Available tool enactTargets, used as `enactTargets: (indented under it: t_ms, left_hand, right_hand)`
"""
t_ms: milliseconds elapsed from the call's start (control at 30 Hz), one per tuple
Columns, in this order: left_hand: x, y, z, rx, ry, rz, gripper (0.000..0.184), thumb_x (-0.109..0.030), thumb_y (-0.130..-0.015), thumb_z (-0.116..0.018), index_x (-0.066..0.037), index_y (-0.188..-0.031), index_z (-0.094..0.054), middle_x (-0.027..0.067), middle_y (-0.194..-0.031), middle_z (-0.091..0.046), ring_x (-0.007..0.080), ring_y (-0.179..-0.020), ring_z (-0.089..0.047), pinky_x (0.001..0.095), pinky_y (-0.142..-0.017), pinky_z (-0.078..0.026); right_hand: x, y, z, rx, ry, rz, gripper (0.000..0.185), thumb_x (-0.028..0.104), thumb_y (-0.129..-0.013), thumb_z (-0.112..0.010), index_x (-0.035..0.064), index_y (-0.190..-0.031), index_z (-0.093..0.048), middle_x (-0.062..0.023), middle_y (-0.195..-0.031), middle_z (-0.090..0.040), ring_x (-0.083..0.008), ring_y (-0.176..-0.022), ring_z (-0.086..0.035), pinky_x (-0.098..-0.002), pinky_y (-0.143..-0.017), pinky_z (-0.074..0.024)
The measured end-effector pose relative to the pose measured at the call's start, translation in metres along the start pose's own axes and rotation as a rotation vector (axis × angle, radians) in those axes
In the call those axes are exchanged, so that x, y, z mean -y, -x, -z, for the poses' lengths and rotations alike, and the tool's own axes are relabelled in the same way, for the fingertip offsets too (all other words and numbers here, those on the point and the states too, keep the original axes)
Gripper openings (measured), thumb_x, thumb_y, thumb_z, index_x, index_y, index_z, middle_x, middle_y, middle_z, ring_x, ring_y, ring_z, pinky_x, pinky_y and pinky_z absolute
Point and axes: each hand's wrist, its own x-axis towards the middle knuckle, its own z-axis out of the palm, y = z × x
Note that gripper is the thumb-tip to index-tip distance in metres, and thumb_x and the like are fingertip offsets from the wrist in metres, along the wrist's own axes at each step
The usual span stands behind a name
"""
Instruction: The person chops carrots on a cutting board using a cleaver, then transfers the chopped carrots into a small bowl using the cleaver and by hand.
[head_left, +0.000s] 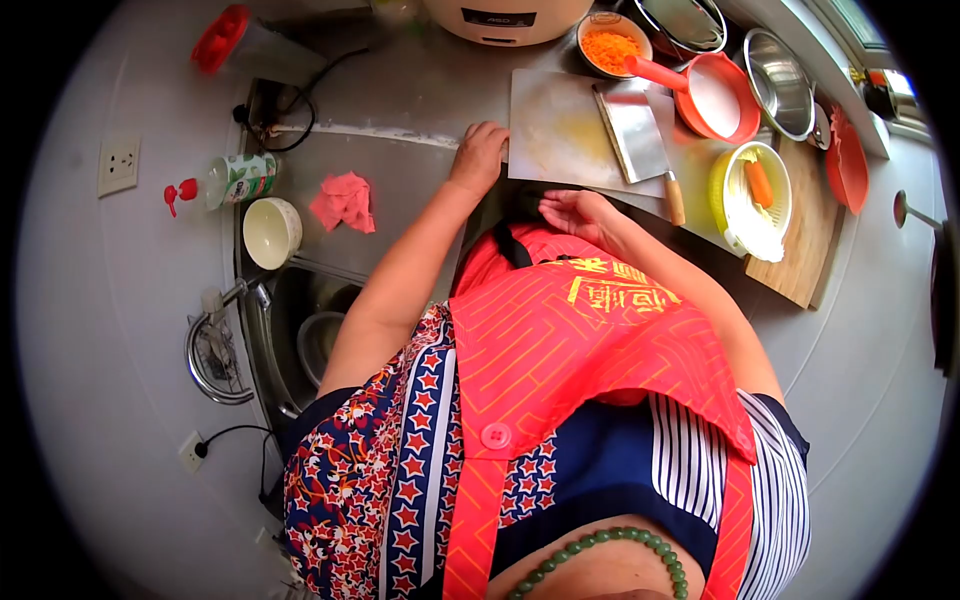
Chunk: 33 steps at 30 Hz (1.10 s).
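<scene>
My left hand (480, 155) is at the counter's front edge, beside the left side of a white cutting board (550, 125). Its fingers are curled, and what they hold, if anything, is hidden. Just below the board's front edge is my right hand (580, 212), palm partly up, fingers stretched out with nothing visible in them. A cleaver (632, 130) lies on the board, its wooden handle pointing toward me past the edge. Behind my hands, the gap under the counter is dark.
To the right are a yellow basket (722, 195) with a carrot (759, 185), a red ladle-like pan (735, 125), a steel bowl (780, 85) and a bowl of shredded carrot (610, 48). Leftward sit a pink cloth (343, 203), a cream bowl (272, 233), a bottle (240, 180) and the sink (265, 335).
</scene>
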Motion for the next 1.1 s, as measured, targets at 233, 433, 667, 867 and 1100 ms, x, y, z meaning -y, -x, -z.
enactTargets:
  t_ms: [233,433,667,867,1100]
  left_hand:
    - [-0.027,0.034,-0.015,-0.097,-0.078,0.193,0.010,-0.003,-0.074,-0.061,-0.005,-0.084,-0.063,0.0120,-0.088,-0.061,0.0335,-0.087,-0.057,0.0421,-0.078,-0.047]
    - [-0.086,0.108,-0.029,-0.041,0.099,0.311,0.010,-0.005,-0.077,-0.063,-0.004,-0.087,-0.064,0.0140,-0.088,-0.063,0.0343,-0.086,-0.061,0.0409,-0.076,-0.050]
    - [-0.150,0.124,0.014,-0.090,0.011,0.374,0.010,-0.005,-0.073,-0.065,-0.005,-0.083,-0.066,0.0110,-0.104,-0.062,0.0311,-0.102,-0.056,0.0391,-0.088,-0.046]
    - [-0.153,0.149,0.019,-0.214,-0.068,0.353,0.004,-0.009,-0.070,-0.068,-0.009,-0.073,-0.066,0.0051,-0.104,-0.061,0.0263,-0.108,-0.053,0.0389,-0.089,-0.044]
    - [-0.148,0.187,0.044,-0.314,0.019,0.468,0.015,-0.005,-0.076,-0.064,-0.007,-0.090,-0.068,0.0081,-0.103,-0.061,0.0287,-0.102,-0.056,0.0385,-0.093,-0.044]
  right_hand:
    - [-0.027,-0.045,-0.022,0.066,-0.282,0.164,0.031,0.016,-0.097,-0.040,-0.0013,-0.120,-0.052,-0.0164,-0.120,-0.058,-0.0282,-0.109,-0.057,-0.0401,-0.092,-0.0507]
    - [-0.053,-0.072,-0.025,0.292,-0.269,0.054,0.029,0.024,-0.099,-0.045,0.0010,-0.105,-0.061,-0.0132,-0.101,-0.066,-0.0247,-0.092,-0.062,-0.0382,-0.088,-0.0516]
    - [-0.078,-0.055,-0.019,0.307,-0.029,-0.155,0.029,0.034,-0.100,-0.045,0.0111,-0.087,-0.057,-0.0036,-0.082,-0.060,-0.0180,-0.074,-0.059,-0.0335,-0.070,-0.0532]
    - [-0.088,-0.021,-0.037,0.346,0.140,-0.135,0.023,0.030,-0.101,-0.044,0.0113,-0.094,-0.057,0.0004,-0.080,-0.058,-0.0137,-0.070,-0.057,-0.0290,-0.061,-0.0513]
    - [-0.101,0.006,-0.060,0.334,0.335,-0.105,0.026,0.031,-0.100,-0.048,0.0114,-0.085,-0.057,0.0014,-0.073,-0.056,-0.0109,-0.062,-0.050,-0.0239,-0.053,-0.0413]
